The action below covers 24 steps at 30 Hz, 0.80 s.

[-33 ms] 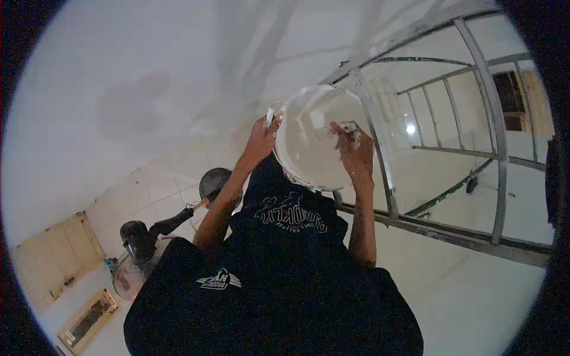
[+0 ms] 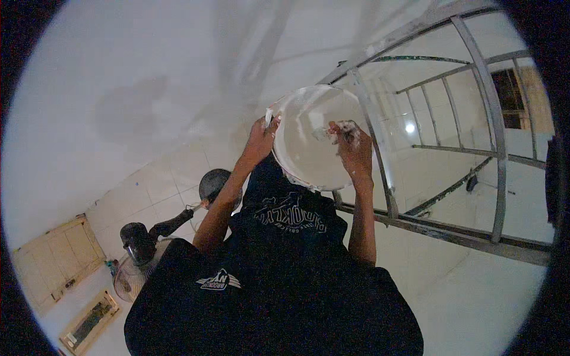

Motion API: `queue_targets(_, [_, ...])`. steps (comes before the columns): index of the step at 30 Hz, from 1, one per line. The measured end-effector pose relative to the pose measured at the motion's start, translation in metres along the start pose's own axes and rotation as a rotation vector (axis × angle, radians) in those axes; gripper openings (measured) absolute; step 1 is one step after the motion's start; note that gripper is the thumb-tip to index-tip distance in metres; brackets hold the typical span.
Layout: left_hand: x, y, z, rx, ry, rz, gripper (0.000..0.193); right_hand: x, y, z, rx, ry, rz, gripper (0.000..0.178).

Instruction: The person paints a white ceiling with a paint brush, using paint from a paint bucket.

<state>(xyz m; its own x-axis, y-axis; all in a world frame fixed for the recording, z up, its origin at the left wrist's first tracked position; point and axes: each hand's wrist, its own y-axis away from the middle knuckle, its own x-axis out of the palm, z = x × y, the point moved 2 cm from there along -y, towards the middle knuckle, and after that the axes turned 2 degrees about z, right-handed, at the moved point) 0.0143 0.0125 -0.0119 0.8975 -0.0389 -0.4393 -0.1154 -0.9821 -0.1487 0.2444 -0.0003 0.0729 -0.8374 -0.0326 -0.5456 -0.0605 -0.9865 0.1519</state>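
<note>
A round white bucket, its inside coated with pale, wet-looking material, is in front of my body. My left hand grips its left rim, thumb and fingers closed on the edge. A short white strip sticks up beside those fingers; I cannot tell whether it belongs to the bucket. Over the right part of the bucket's mouth is my right hand, its fingers bent together and smeared with white. A small pale, glossy patch shows at their tips; what they hold, if anything, I cannot make out.
Grey metal scaffolding with rungs rises close on my right. A pale wall fills the upper left. Lower down are what looks like a person with one arm stretched out, a dark round object and a wooden door.
My right hand's fingers have shifted slightly left over the bucket, and the pale patch at their tips shows more clearly. My left hand stays on the rim.
</note>
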Motion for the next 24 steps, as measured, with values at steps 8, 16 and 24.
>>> queue_targets(8, [-0.002, -0.008, -0.037, -0.157, 0.181, 0.012, 0.030, -0.004, -0.034, 0.035, -0.280, 0.202, -0.101, 0.037])
queue_targets(16, [0.005, -0.003, -0.008, -0.202, 0.229, -0.044, 0.031, 0.010, -0.087, 0.056, -0.721, 0.524, -0.110, 0.031])
queue_targets(24, [0.001, -0.005, -0.003, -0.244, 0.228, 0.086, 0.033, 0.023, -0.126, 0.066, -0.565, 0.339, 0.052, 0.028])
